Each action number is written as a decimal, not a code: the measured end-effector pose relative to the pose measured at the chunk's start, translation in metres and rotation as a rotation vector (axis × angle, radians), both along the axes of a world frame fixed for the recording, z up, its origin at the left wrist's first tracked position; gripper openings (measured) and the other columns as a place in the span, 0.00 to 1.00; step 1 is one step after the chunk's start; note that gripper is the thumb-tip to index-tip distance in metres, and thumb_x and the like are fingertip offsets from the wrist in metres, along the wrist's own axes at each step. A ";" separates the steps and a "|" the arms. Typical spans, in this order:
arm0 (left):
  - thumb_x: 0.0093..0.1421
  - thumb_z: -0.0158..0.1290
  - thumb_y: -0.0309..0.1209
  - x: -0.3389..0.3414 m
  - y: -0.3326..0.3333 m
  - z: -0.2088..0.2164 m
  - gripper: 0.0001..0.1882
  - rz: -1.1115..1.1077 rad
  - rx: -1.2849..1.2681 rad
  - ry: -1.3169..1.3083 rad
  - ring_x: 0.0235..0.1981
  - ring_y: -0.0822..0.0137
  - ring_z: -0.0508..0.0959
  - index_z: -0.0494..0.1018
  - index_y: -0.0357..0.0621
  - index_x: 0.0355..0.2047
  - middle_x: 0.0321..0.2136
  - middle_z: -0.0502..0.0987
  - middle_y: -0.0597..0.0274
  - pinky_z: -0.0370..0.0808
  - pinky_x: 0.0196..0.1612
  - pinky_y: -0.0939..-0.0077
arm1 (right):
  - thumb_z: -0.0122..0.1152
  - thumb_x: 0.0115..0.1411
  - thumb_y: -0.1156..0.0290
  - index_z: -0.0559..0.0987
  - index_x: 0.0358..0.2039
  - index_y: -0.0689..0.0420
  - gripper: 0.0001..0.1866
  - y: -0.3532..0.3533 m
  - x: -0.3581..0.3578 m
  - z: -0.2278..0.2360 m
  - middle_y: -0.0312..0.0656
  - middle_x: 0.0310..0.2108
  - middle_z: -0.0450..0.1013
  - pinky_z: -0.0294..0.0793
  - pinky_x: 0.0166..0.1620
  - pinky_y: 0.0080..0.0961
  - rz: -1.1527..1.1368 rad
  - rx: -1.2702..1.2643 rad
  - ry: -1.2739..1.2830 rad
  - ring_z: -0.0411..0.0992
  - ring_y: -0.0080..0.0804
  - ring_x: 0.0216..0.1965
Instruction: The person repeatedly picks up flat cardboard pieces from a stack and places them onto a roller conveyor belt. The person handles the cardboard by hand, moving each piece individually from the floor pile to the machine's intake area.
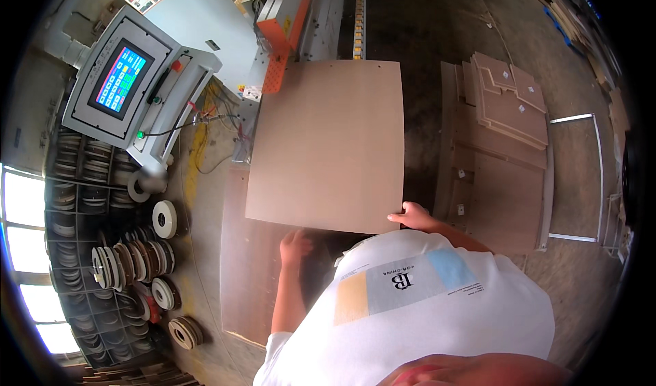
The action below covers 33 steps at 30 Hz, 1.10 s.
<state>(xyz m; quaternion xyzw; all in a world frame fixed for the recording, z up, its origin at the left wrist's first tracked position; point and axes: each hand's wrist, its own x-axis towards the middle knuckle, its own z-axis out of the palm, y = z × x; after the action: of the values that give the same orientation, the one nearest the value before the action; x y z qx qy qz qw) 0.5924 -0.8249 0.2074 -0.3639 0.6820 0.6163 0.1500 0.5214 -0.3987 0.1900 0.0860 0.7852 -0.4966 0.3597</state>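
Note:
A large light-brown flat board (328, 147) lies in front of me, its far end beside the machine's orange guard. My right hand (412, 216) is closed on the board's near right corner, thumb on top and the other fingers hidden beneath. Close to the near edge, left of the middle, is my left hand (295, 246), smeared by motion. It is over a darker brown panel (249, 270) that lies lower down, partly covered by the board. Whether the left fingers touch anything cannot be made out.
A control console (121, 78) with a lit screen stands at the left, near the orange guard (275, 65). Edge-banding rolls (164, 220) sit on the floor beside a filled rack (75, 215). Stacked brown panels (506, 195) lie at the right, next to a white metal frame (598, 174).

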 end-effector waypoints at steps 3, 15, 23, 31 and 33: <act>0.70 0.53 0.38 0.000 -0.008 -0.004 0.14 0.053 0.054 0.016 0.18 0.68 0.80 0.78 0.38 0.40 0.26 0.83 0.53 0.73 0.18 0.78 | 0.74 0.58 0.54 0.79 0.45 0.69 0.28 -0.011 -0.002 0.009 0.44 0.36 0.81 0.79 0.38 0.30 0.041 0.011 -0.001 0.79 0.29 0.34; 0.69 0.55 0.36 -0.003 -0.002 -0.011 0.12 0.081 -0.014 -0.006 0.14 0.70 0.77 0.79 0.40 0.44 0.23 0.82 0.56 0.70 0.15 0.78 | 0.73 0.61 0.61 0.79 0.46 0.68 0.23 -0.019 -0.003 -0.024 0.43 0.38 0.81 0.80 0.37 0.29 -0.072 -0.059 0.004 0.80 0.27 0.35; 0.67 0.55 0.36 -0.009 0.004 -0.005 0.13 0.089 -0.039 -0.034 0.14 0.69 0.77 0.80 0.39 0.42 0.22 0.82 0.55 0.70 0.15 0.78 | 0.75 0.59 0.62 0.81 0.41 0.65 0.19 -0.012 -0.045 -0.035 0.43 0.36 0.82 0.81 0.37 0.30 -0.302 -0.224 0.025 0.81 0.28 0.35; 0.66 0.59 0.38 -0.008 0.002 -0.014 0.14 0.119 -0.062 -0.035 0.14 0.69 0.77 0.80 0.39 0.43 0.21 0.82 0.56 0.73 0.15 0.77 | 0.74 0.60 0.60 0.81 0.42 0.63 0.19 -0.002 -0.114 -0.021 0.41 0.38 0.81 0.80 0.37 0.29 -0.324 -0.165 0.057 0.79 0.27 0.37; 0.66 0.59 0.38 -0.009 0.003 -0.014 0.14 0.123 -0.061 -0.018 0.14 0.69 0.78 0.80 0.39 0.42 0.21 0.82 0.56 0.72 0.15 0.76 | 0.72 0.62 0.60 0.81 0.44 0.62 0.19 0.003 -0.131 -0.026 0.40 0.40 0.81 0.81 0.41 0.29 -0.342 -0.187 0.065 0.79 0.27 0.39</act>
<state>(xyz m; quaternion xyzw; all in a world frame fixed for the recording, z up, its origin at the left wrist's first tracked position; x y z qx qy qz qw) 0.5837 -0.8221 0.1930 -0.4151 0.6755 0.6000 0.1067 0.3900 -0.3955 0.1637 0.1684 0.7209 -0.6237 0.2511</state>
